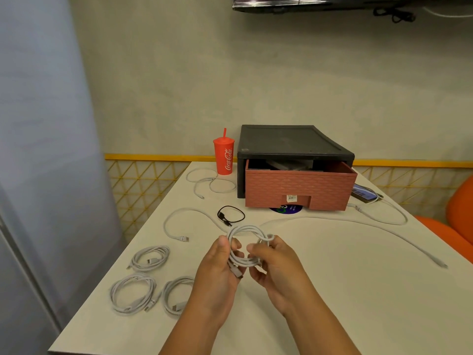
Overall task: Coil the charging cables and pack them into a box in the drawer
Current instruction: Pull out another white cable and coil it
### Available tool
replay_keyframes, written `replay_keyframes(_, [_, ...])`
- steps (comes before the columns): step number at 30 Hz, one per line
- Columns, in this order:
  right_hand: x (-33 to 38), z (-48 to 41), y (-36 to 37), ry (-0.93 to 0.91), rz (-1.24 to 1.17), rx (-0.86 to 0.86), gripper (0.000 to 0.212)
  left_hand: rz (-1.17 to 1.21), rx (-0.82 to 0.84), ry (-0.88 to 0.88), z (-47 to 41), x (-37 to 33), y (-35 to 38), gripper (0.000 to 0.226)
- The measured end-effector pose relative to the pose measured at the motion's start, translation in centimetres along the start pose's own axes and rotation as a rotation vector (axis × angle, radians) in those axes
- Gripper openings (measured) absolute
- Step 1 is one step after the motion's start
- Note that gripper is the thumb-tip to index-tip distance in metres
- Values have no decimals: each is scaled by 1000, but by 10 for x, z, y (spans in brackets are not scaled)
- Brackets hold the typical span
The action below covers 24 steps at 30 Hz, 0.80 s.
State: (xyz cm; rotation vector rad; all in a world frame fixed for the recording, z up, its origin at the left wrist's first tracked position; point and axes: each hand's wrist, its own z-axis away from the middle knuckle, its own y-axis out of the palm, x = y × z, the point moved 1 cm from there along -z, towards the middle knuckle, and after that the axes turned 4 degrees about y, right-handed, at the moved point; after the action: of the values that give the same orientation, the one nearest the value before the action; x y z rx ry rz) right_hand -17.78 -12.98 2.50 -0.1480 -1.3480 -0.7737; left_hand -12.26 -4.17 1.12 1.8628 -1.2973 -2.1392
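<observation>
My left hand (220, 267) and my right hand (273, 265) both grip a white cable coil (247, 233) held above the table near its middle. Three finished white coils lie at the front left: one (151, 258), another (133, 294) and a third (176, 294) partly behind my left wrist. Loose white cables lie uncoiled: one (179, 221) to the left, one (358, 222) running right, one (210, 181) by the cup. A small black cable (231, 214) lies before the drawer. The reddish drawer (299, 187) stands pulled out of its black case (291, 142), with a dark box (289, 165) inside.
A red cup with a straw (224, 156) stands left of the drawer unit. A phone (364, 193) lies to its right with a cable plugged in. An orange chair (458, 221) sits past the table's right edge. The white table (345, 290) ends close at the left.
</observation>
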Motion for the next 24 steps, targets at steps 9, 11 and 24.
replay_keyframes(9, [17,-6,-18,-329,631,-119,11,-240,338,-116,5,-13,-12,32])
replay_keyframes(11, [21,-5,-18,-411,813,-126,16,-290,380,-140,5,-15,-11,36])
replay_keyframes(24, [21,4,-7,-761,1155,-188,16,-612,66,75,-6,-11,2,40])
